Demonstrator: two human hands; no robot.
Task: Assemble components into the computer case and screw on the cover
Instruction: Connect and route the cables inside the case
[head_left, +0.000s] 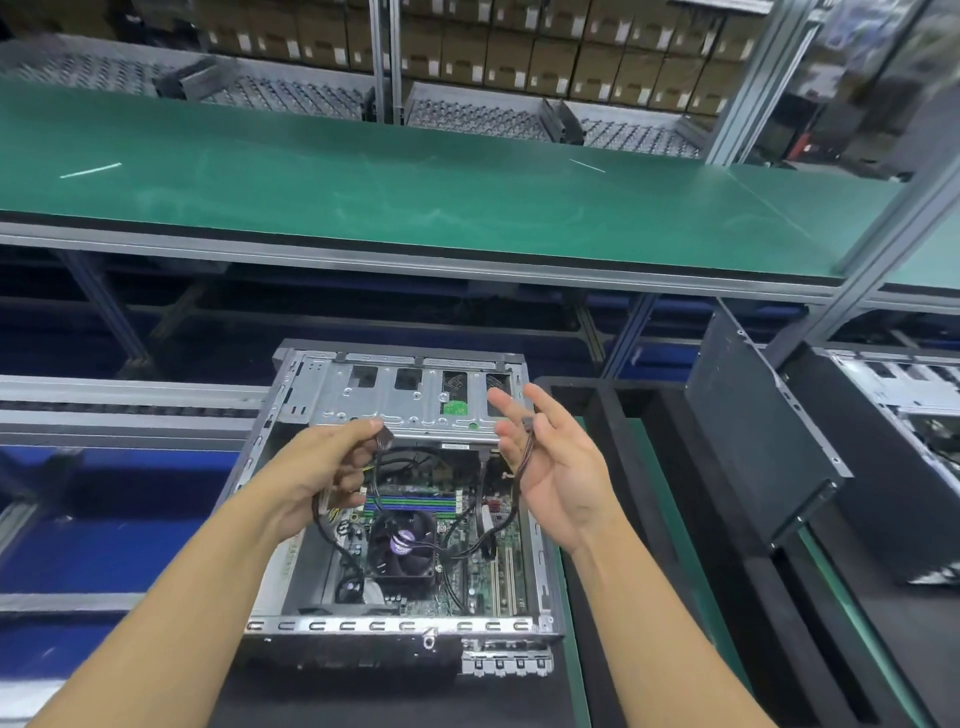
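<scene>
Findings, workstation as viewed from my head camera.

1. The computer case (541, 571) lies on its side, open face up, on the black mat (395, 696) of the bench. It sits toward the mat's left edge. Inside it I see the motherboard (483, 566), with the CPU fan (402, 543) near its centre. The metal drive cage (384, 400) spans the far end of the case.

2. My left hand (332, 467) is raised above the left half of the case. Its thumb and fingertips are curled and pinch a small dark connector (383, 442). The connector's black cable (317, 514) loops down past my wrist into the case.

3. My right hand (561, 467) is raised above the case's far right corner, palm turned to the left, fingers straight and spread. A second connector (527, 422) sits in the crook between thumb and forefinger. Its wire bundle (514, 512) trails down along the palm toward the motherboard. I cannot tell whether the thumb presses on it.

4. The cover (753, 436), a dark flat panel, stands tilted on its edge to the right of the case, well apart from it and not fitted.

5. Another open case (909, 395) lies at the bench's far right edge, beyond the cover.

6. A green shelf (415, 197) runs across above the far side of the bench. Stacked cartons (519, 57) stand behind it.
</scene>
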